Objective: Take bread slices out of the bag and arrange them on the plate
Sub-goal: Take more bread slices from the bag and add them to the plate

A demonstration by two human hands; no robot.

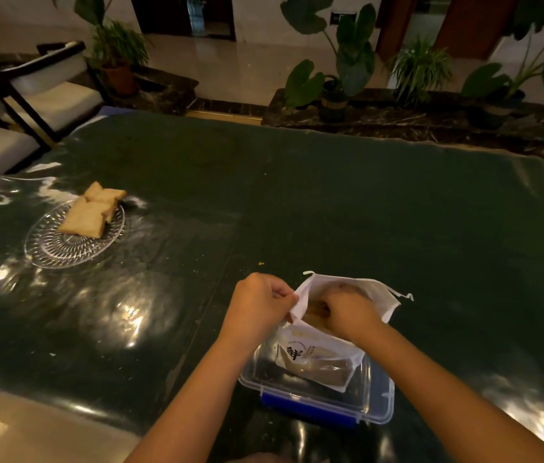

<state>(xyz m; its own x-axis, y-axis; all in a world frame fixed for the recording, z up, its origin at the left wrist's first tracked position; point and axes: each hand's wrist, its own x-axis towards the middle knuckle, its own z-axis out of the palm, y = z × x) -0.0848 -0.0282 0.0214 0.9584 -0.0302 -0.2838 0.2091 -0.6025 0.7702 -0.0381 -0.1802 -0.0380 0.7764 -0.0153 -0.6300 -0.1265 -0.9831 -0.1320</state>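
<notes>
Pinching the bag [322, 342] mouth's edge, left hand [257, 304]; right hand [347, 312] curled inside, grip hidden.

A lobby-like hall: polished floor [250, 68], potted plants [347, 71], cushioned chairs [47, 95]

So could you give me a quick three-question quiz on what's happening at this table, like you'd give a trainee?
1. True or false: the glass plate already holds bread slices.
2. Which hand reaches inside the bread bag?
3. The bag rests in: A) a clear plastic container, B) a wicker basket, C) a metal pot.

Key:
1. True.
2. The right hand; the left hand pinches the bag's opening.
3. A, the clear plastic container with a blue clip.
</notes>
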